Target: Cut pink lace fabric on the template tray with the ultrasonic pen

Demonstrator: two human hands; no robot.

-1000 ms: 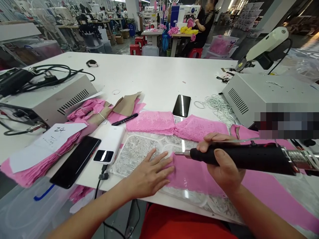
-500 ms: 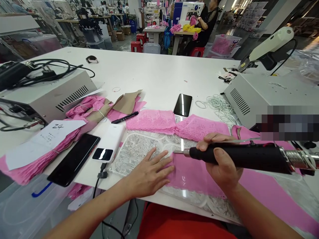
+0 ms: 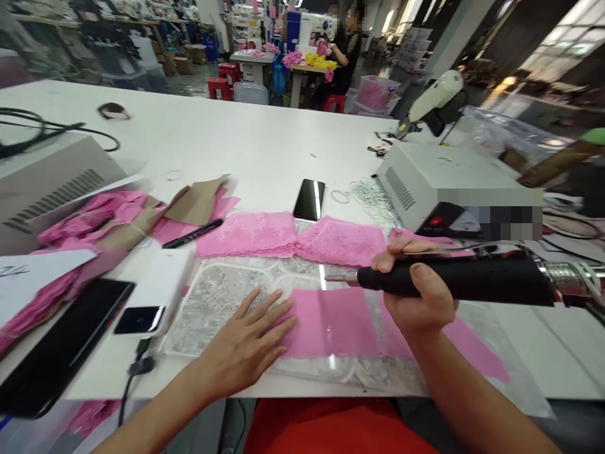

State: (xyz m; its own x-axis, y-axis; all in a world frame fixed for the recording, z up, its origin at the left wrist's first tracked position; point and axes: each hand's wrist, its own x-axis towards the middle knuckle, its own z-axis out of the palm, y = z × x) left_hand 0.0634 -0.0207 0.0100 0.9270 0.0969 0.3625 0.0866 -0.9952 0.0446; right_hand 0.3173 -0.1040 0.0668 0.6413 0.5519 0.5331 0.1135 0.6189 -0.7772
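My left hand [image 3: 250,340] lies flat with fingers spread, its fingertips on the left edge of a smooth pink fabric piece [image 3: 326,321]. My right hand [image 3: 420,284] is wrapped round a thick black hand-held tool [image 3: 454,277] with a tapered metal tip and a cable fitting at its rear. Its tip points left, above the fabric's upper edge; contact cannot be told. A narrow pale gap separates this piece from more pink fabric [image 3: 477,356] to the right, partly behind my right hand and forearm. Beneath them is a clear, patterned plastic sheet [image 3: 217,302].
Pink lace stacks [image 3: 255,233] lie behind the sheet, near a phone [image 3: 309,199] and a tangle of white elastic bands [image 3: 373,195]. Vented metal boxes [image 3: 416,170] flank the workspace. At left are a pen [image 3: 193,233], a power bank [image 3: 155,284] and a larger phone [image 3: 66,347].
The view has swung right, so the table things appear further left. A gap now shows in the pink fabric, and its right part looks shorter. Both hands keep their poses.
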